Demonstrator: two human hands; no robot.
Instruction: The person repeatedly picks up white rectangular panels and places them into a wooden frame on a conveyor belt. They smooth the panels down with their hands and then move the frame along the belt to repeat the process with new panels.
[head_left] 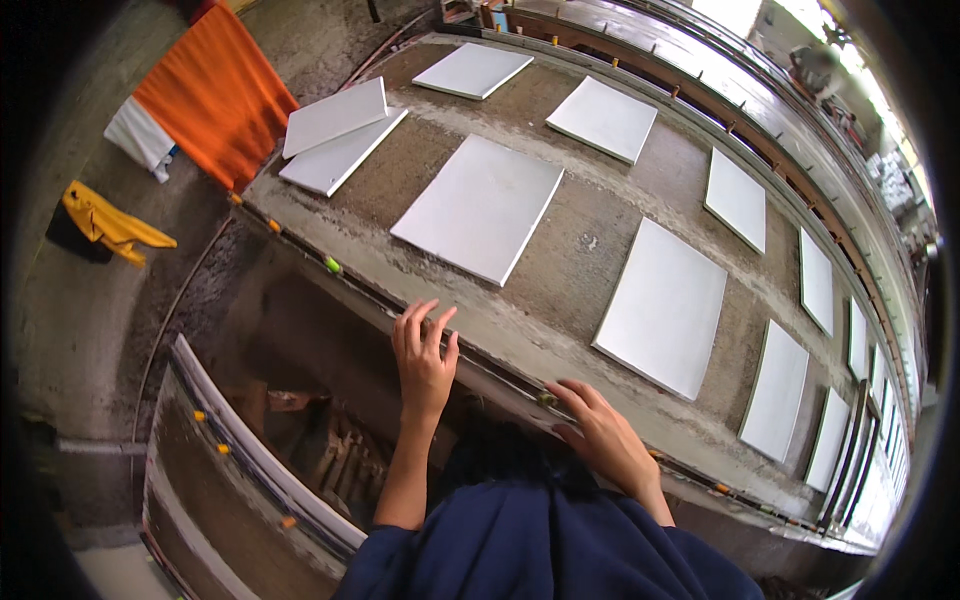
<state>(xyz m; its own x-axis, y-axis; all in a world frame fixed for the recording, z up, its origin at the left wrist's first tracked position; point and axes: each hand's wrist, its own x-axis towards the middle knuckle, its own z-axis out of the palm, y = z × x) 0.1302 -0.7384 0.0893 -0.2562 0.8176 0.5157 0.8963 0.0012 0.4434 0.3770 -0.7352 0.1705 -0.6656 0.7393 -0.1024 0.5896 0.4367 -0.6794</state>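
White rectangular panels (478, 208) lay in rows on the worktop (590, 240), the nearest at 12 to 1 o'clock from the hands. They looked thin, stiff and probably brittle at the corners, best held by two opposite edges. Left hand (424, 358) and right hand (610, 435) were at the near edge, each grip spread, holding nothing. Grey-brown and rough, the worktop had an orange cloth (215, 100) beyond it at 10 o'clock, a yellow object (110, 225) near 9.

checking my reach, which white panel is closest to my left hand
The white panel beyond your left hand, right of the overlapping pair. Its near edge lies closest; the next large panel sits farther right, nearer your right hand.
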